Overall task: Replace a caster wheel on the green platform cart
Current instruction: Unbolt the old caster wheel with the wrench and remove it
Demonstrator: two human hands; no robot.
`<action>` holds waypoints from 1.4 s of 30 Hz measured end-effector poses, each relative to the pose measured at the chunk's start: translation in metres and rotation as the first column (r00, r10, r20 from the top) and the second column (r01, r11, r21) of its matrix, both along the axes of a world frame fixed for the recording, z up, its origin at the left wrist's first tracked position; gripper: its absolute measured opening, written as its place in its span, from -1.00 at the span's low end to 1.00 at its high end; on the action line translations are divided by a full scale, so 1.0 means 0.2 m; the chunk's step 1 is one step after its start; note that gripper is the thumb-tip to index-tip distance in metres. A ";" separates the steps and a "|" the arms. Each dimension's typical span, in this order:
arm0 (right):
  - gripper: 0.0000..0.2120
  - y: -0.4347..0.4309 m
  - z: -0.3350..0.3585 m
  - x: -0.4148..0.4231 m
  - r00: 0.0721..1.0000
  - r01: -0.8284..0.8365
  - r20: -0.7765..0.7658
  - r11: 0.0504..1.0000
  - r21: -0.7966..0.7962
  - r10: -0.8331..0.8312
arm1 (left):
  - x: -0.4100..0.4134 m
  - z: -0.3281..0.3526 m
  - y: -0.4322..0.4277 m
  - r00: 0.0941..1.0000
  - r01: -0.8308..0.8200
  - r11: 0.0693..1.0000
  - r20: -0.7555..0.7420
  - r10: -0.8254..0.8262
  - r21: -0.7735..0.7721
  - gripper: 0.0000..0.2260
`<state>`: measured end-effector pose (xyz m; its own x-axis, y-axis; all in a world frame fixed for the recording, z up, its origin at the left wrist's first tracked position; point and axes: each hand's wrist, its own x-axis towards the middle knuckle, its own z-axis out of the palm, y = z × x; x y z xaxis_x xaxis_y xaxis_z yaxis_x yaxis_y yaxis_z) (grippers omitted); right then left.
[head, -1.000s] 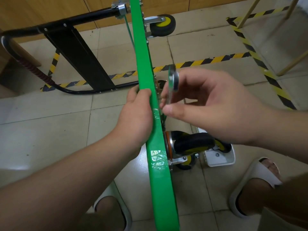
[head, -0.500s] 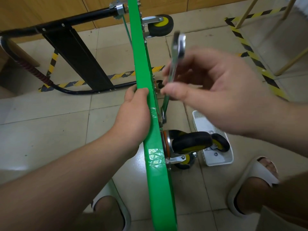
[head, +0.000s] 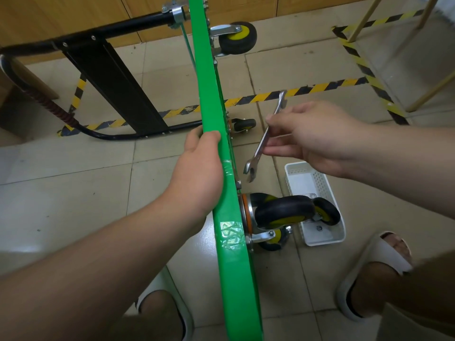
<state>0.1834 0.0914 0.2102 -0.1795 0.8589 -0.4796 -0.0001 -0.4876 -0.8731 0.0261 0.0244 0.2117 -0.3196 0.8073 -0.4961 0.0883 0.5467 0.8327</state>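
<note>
Our left hand [head: 197, 173] clamps round the upper edge of the green platform cart [head: 234, 279], which stands on its side on the tiled floor [head: 73, 193]. Our right hand [head: 312, 136] pinches one silver wrench [head: 257, 153] in the air just beside the underside, touching nothing there. We count five caster wheels [head: 283, 211]: four on the underside, plus one loose wheel [head: 326, 212] lying in the single white basket [head: 322, 241]. Two white slippers [head: 384, 252] flank the cart.
</note>
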 end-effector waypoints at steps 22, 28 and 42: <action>-0.79 0.07 -0.10 -0.16 0.980 -0.189 0.028 0.963 -0.191 0.197 | 0.00 0.00 0.00 0.999 -0.007 1.000 -0.038 0.008 0.028 -0.72; -0.79 0.08 -0.01 -0.19 0.970 -0.240 0.042 0.970 -0.027 0.241 | 0.00 0.00 0.00 0.999 -0.010 0.999 -0.037 0.011 0.036 -0.72; -0.92 -0.17 0.12 -0.05 0.935 -0.344 0.106 0.792 0.504 0.339 | -0.01 -0.01 0.00 0.999 -0.012 0.998 -0.040 0.015 0.056 -0.66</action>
